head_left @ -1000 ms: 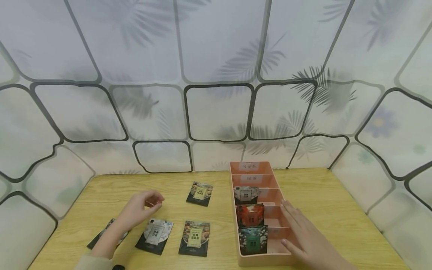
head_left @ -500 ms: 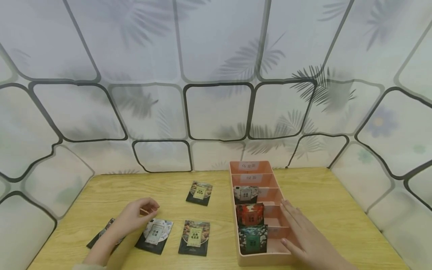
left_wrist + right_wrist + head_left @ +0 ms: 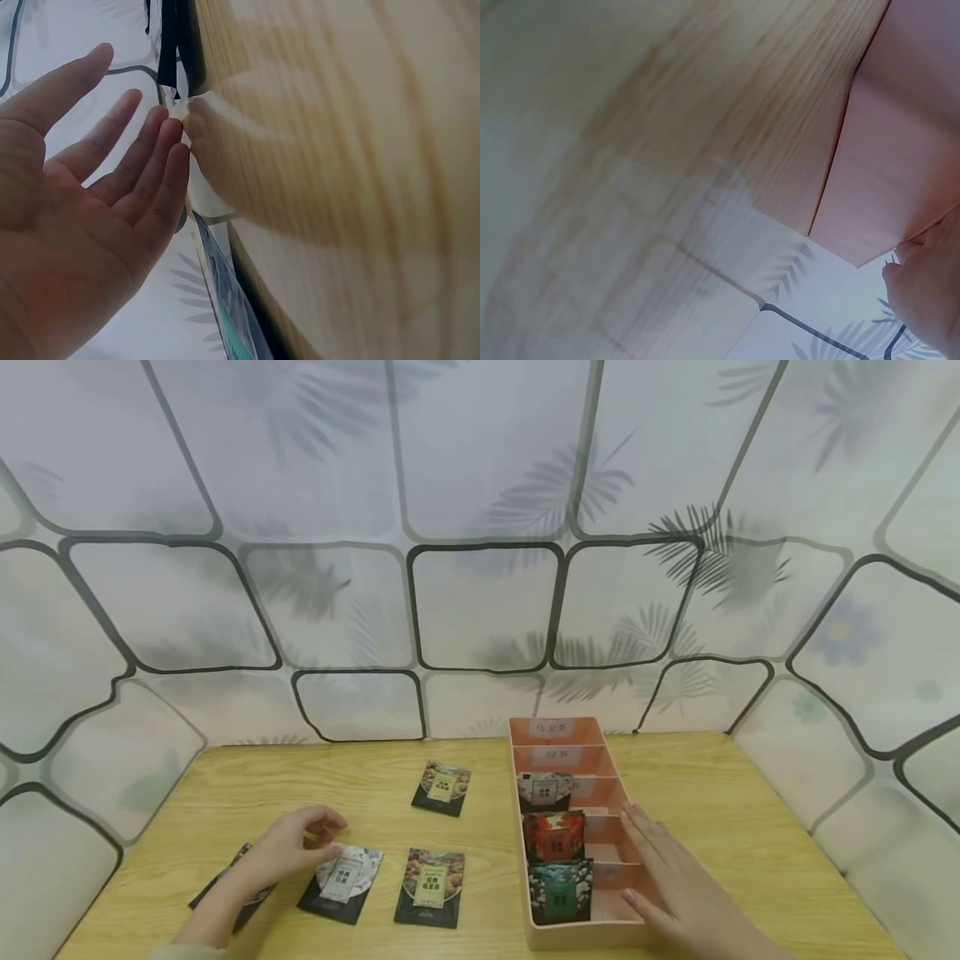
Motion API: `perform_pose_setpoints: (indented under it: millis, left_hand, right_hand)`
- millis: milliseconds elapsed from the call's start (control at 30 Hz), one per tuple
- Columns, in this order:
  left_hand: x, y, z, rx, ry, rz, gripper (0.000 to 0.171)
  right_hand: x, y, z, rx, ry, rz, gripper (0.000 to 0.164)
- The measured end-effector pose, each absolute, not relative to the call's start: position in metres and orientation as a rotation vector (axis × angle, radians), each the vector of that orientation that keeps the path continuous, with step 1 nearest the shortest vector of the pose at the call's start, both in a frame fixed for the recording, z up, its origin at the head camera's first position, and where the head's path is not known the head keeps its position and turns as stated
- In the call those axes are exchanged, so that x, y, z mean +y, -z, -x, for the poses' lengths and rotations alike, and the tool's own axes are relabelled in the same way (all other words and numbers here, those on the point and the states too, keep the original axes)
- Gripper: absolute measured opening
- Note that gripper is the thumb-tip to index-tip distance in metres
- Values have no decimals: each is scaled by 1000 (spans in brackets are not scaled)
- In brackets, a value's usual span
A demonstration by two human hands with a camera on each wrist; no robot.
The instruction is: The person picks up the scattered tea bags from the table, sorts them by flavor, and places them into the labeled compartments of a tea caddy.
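Note:
My left hand (image 3: 288,843), its fingers loosely bent, hovers at the upper left of a white-and-black tea sachet (image 3: 347,883) on the table. Nothing is between its fingers in the left wrist view, where a sachet (image 3: 229,300) stands out below the hand (image 3: 105,202). Under the left forearm lies a dark sachet (image 3: 243,897), partly covered. Along the right wall of a long pink divided box (image 3: 588,937), my right hand (image 3: 678,885) rests with straight fingers. Inside the box, white (image 3: 545,791), red (image 3: 555,837) and green (image 3: 561,891) sachets lean in the three nearer compartments.
Two yellow-labelled sachets lie between the left hand and the box, one near (image 3: 431,889) and one farther back (image 3: 442,787). Paper labels mark the box's compartments, and the two farthest (image 3: 553,729) show no sachets. A patterned curtain (image 3: 487,610) borders the wooden table (image 3: 360,785).
My left hand has moved slightly down and left, nearer the white-and-black sachet. The right hand has stayed at the box's side.

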State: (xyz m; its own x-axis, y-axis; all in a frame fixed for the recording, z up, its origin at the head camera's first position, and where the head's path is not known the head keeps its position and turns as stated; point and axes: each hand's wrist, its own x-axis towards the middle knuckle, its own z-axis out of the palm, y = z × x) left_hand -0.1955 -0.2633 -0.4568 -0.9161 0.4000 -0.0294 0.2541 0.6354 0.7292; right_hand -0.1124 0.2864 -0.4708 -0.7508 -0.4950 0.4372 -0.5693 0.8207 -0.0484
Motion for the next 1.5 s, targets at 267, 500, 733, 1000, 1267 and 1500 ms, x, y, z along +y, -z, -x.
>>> perform_pose_setpoints:
  millis: [267, 500, 733, 1000, 1267, 1500]
  left_hand:
    - [-267, 460, 197, 2642, -1084, -523, 41]
    - [-271, 462, 199, 2576, -1053, -632, 50]
    - [-269, 463, 200, 2595, -987, -670, 54]
    - [-267, 464, 200, 2623, -958, -613, 47]
    - [-266, 464, 200, 2623, -971, -596, 42]
    - [-265, 462, 200, 2595, -1026, -565, 41]
  right_hand:
    - [286, 470, 112, -2589, -249, -795, 93]
    - [286, 469, 112, -2576, -258, -808, 92]
    - [287, 470, 113, -2568, -265, -812, 91]
    - [287, 471, 114, -2564, -273, -812, 92]
    - [286, 470, 114, -2569, -283, -811, 93]
    - [287, 473, 115, -2574, -279, -812, 93]
